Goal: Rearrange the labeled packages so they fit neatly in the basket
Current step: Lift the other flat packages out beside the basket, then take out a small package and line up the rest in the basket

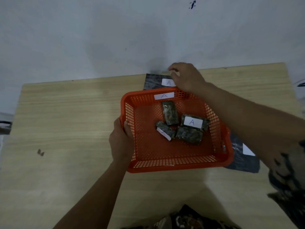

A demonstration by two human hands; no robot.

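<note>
Nearest us, our left hand (121, 142) clasps the left rim of the orange perforated plastic basket (173, 164) on the pale wooden table (66, 129). Four dark wrapped packages (170, 112) lie loosely inside. Beyond the far rim, our right hand (186, 76) pinches a flat dark package labeled A (154, 81).

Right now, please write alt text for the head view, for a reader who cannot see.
An orange basket on a wooden table holds four dark packages; one shows label "A". The left hand grips its left rim; the right hand reaches a flat dark package behind it.
</note>
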